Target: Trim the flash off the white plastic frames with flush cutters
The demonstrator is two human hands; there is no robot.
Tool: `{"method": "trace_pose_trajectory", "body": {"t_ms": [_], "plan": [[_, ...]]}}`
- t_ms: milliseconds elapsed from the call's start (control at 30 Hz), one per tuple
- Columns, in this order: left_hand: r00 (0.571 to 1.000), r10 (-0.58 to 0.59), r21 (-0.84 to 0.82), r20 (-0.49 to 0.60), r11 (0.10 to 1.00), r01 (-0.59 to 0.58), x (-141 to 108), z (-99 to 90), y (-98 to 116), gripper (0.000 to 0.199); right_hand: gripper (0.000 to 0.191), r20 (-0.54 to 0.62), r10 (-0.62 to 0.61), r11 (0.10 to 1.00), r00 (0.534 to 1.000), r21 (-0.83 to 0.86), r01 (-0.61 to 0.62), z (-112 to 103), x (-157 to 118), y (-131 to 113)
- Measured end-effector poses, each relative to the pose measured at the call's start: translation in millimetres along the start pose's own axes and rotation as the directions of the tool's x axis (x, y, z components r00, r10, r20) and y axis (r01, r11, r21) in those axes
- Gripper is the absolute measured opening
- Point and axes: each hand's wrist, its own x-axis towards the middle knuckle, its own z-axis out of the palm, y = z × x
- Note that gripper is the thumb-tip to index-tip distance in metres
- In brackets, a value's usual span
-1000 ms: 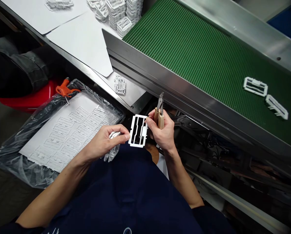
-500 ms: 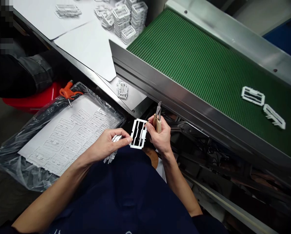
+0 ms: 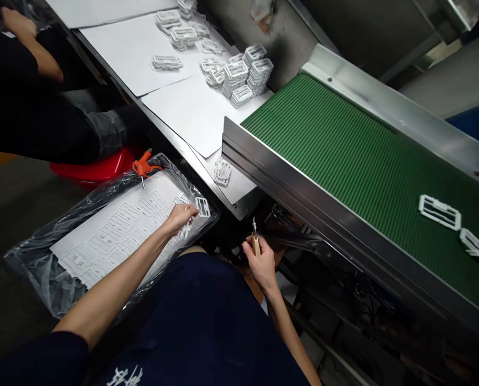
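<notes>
- Far left: a co-worker's hand point(image 3: 19, 24), apart from this work.
- Plastic-lined tray point(image 3: 34, 260): rows of thin white frames point(image 3: 121, 236) lie flat on white sheeting; orange air gun point(image 3: 142, 166) at the far edge.
- Left hand point(image 3: 182, 215): fingertips pinch one white plastic frame point(image 3: 202, 207) by its edge, over the tray's near-conveyor corner. More pieces show below the palm; cannot tell whether gripped.
- Handling, judged: frame light, fairly stiff, smooth; slender inner bars could bend or snap. Best grip: outer rim.
- Stacked frames point(image 3: 235, 75) stand on the bench.
- Right hand point(image 3: 261, 265): closed around pale-handled nippers point(image 3: 256, 244), tip upward.
- Green conveyor belt point(image 3: 323, 145): further frames point(image 3: 439, 212) at right.
</notes>
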Motion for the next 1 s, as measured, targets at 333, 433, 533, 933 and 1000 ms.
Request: {"method": "trace_pose_trajectory", "body": {"t_ms": [333, 433, 533, 933, 1000], "plan": [[0.971, -0.085, 0.175, -0.224, 0.976, 0.126, 83, 10.6, -24, 0.024, 0.041, -0.076, 0.003, 0.988, 0.997, -0.155, -0.015, 8, 51, 15], [0.945, -0.133, 0.265, -0.298, 0.94, 0.216, 72, -10.9, -60, 0.023, 0.046, -0.135, -0.066, 0.969, 0.989, -0.244, 0.032, 24, 106, 16], [0.921, -0.141, 0.354, -0.363, 0.894, 0.276, 77, -33.4, -80, 0.028, 0.053, -0.264, -0.137, 0.931, 0.955, -0.364, 0.032, 46, 160, 16], [0.912, -0.13, 0.501, -0.389, 0.801, 0.328, 139, -33.5, -76, 0.046, 0.052, -0.365, -0.407, 0.78, 0.837, -0.615, 0.111, 88, 178, 16], [0.91, -0.167, 0.485, -0.378, 0.802, 0.349, 142, -35.1, -77, 0.043, 0.043, -0.265, -0.507, 0.742, 0.82, -0.619, 0.258, 100, 159, 16]]}}
